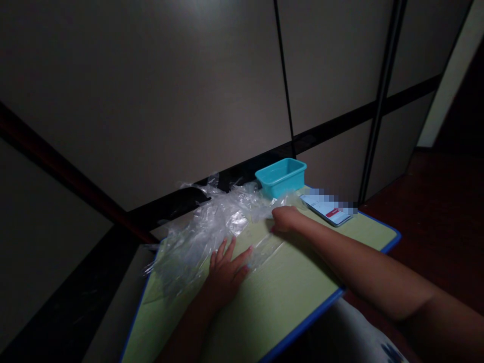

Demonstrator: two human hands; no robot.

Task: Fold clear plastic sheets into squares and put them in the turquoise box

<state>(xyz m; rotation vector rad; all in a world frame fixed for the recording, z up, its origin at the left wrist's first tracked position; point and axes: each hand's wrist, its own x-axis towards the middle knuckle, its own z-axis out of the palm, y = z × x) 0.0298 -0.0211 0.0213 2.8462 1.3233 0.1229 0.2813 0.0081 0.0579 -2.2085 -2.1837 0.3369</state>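
Note:
Crumpled clear plastic bags (pixel 212 222) lie in a loose heap along the far left part of the small table. My left hand (pixel 228 264) rests with its fingers spread on a flat piece of clear plastic at the near side of the heap. My right hand (pixel 284 220) is closed, its fingers curled down at the right end of the plastic. It seems to grip an edge of a clear plastic bag (pixel 264 254), which stretches between the two hands.
A turquoise plastic container (pixel 284 181) stands at the back of the table (pixel 298 292), which has a blue edge. A lit phone (pixel 328 209) lies to the right of it. Cabinet panels (pixel 204 101) rise right behind the table.

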